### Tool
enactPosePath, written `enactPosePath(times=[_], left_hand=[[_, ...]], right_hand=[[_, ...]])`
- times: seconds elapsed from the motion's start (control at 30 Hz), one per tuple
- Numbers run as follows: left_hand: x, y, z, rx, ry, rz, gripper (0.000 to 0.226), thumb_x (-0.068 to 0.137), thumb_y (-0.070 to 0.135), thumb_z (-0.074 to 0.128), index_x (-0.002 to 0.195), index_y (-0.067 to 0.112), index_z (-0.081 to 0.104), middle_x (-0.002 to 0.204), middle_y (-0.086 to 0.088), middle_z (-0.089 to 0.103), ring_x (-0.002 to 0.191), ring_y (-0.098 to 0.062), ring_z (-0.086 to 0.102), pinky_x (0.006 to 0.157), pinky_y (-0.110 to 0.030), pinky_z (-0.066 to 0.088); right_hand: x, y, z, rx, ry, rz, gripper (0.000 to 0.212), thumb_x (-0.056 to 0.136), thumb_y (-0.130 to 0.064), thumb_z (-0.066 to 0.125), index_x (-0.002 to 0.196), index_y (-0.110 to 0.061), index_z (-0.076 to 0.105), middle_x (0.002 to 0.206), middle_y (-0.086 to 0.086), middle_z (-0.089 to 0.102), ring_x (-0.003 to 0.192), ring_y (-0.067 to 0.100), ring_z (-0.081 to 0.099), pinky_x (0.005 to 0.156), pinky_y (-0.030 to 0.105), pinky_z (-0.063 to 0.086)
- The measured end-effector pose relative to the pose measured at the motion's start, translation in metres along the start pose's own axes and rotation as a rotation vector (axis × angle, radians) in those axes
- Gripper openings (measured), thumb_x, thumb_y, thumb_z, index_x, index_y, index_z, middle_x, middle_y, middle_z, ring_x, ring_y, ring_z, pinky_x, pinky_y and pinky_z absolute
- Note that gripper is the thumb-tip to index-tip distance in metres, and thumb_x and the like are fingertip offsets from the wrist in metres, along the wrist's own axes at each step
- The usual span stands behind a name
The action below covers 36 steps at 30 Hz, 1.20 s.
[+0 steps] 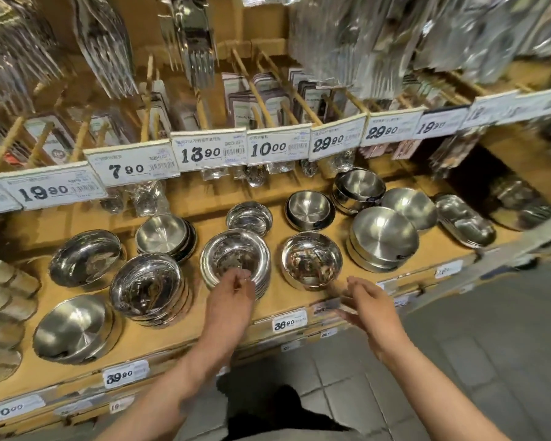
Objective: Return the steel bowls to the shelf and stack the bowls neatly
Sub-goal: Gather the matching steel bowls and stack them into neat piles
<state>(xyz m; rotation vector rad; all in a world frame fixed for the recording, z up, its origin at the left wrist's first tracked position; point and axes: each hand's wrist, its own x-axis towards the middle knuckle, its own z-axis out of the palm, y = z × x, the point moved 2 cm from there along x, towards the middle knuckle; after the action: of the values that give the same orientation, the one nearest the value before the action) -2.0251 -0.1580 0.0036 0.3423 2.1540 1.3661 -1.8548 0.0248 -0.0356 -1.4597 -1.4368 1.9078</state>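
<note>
Several stacks of steel bowls stand on the wooden shelf. A shiny stack sits in the middle front, and a single shiny bowl stands to its right. My left hand hovers at the near rim of the middle stack with fingers loosely curled, holding nothing. My right hand is in front of the single bowl, over the shelf's front edge, fingers straight and empty. Further stacks: brushed bowls at right, shiny bowls at left, a brushed stack at front left.
Price tags line the shelf's front edge. An upper shelf with price labels overhangs the back row, with packaged cutlery above. Oval steel trays lie at far right. Pale cups are stacked at far left. Grey tiled floor below.
</note>
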Motion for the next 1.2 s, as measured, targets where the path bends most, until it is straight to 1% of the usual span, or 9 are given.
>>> enactPosePath(times=[0.13,0.27,0.53,0.6,0.77,0.87,0.97,1.07,1.2], left_hand=[[0.006,0.01,0.024,-0.005,-0.161,-0.08,0.011,0.096,0.025,0.06,0.1,0.031,0.068,0.098,0.002,0.071,0.094,-0.02,0.067,0.09,-0.046,0.056],[0.015,0.031,0.044,0.005,-0.203,-0.096,0.012,0.096,0.024,0.058,0.094,0.031,0.068,0.091,-0.002,0.069,0.083,-0.019,0.064,0.09,-0.05,0.057],[0.043,0.049,0.1,-0.002,-0.194,-0.101,0.017,0.1,0.022,0.056,0.112,0.021,0.068,0.108,-0.003,0.072,0.099,-0.021,0.068,0.098,-0.048,0.053],[0.058,0.054,0.123,-0.005,-0.105,-0.128,0.012,0.099,0.021,0.058,0.101,0.02,0.07,0.1,-0.007,0.073,0.091,-0.022,0.066,0.093,-0.045,0.052],[0.092,0.08,0.199,-0.031,0.016,-0.169,0.011,0.097,0.021,0.06,0.102,0.023,0.07,0.093,0.0,0.072,0.078,-0.017,0.065,0.069,-0.032,0.052],[0.099,0.088,0.229,0.0,0.077,-0.188,0.011,0.092,0.016,0.063,0.1,0.021,0.07,0.089,0.002,0.072,0.075,-0.012,0.064,0.063,-0.024,0.049],[0.091,0.089,0.241,0.092,0.165,-0.197,0.009,0.09,0.019,0.066,0.083,0.023,0.069,0.068,0.012,0.07,0.063,-0.004,0.064,0.053,-0.017,0.046],[0.086,0.083,0.25,0.167,0.152,-0.258,0.008,0.091,0.023,0.067,0.083,0.026,0.068,0.072,0.008,0.072,0.077,-0.016,0.069,0.069,-0.027,0.056],[0.087,0.072,0.264,0.196,0.066,-0.288,0.006,0.093,0.028,0.066,0.091,0.024,0.071,0.073,0.004,0.074,0.06,-0.009,0.066,0.05,-0.019,0.052]], right_hand=[[0.001,-0.018,-0.045,0.032,0.116,-0.026,0.014,0.1,-0.019,0.057,0.102,-0.012,0.069,0.087,0.002,0.07,0.072,0.007,0.072,0.06,0.023,0.058],[0.013,-0.047,-0.091,0.064,0.185,-0.091,0.016,0.099,-0.021,0.058,0.105,-0.012,0.069,0.077,-0.001,0.065,0.071,0.009,0.066,0.063,0.022,0.057],[0.079,-0.071,-0.127,0.079,0.098,-0.074,0.016,0.101,-0.018,0.055,0.106,-0.013,0.069,0.095,0.009,0.071,0.083,0.017,0.072,0.073,0.031,0.062],[0.109,-0.084,-0.15,0.06,0.112,-0.082,0.015,0.101,-0.017,0.055,0.096,-0.014,0.069,0.087,0.003,0.069,0.072,0.012,0.071,0.065,0.028,0.06],[0.186,-0.108,-0.213,-0.049,0.117,-0.074,0.014,0.1,-0.026,0.06,0.093,-0.018,0.068,0.088,0.002,0.067,0.082,0.017,0.066,0.063,0.028,0.055],[0.218,-0.104,-0.229,-0.15,0.083,-0.004,0.017,0.097,-0.03,0.063,0.103,-0.016,0.067,0.098,0.008,0.071,0.092,0.021,0.067,0.083,0.046,0.06],[0.241,-0.099,-0.222,-0.266,0.037,0.066,0.014,0.094,-0.032,0.066,0.09,-0.019,0.067,0.104,0.01,0.073,0.101,0.031,0.07,0.097,0.053,0.055],[0.257,-0.094,-0.206,-0.285,0.0,0.115,0.018,0.095,-0.026,0.065,0.09,-0.008,0.069,0.101,0.021,0.074,0.096,0.04,0.072,0.092,0.059,0.056],[0.273,-0.09,-0.196,-0.357,0.065,0.125,0.039,0.093,-0.031,0.067,0.11,0.004,0.07,0.104,0.021,0.073,0.098,0.038,0.071,0.093,0.051,0.056]])
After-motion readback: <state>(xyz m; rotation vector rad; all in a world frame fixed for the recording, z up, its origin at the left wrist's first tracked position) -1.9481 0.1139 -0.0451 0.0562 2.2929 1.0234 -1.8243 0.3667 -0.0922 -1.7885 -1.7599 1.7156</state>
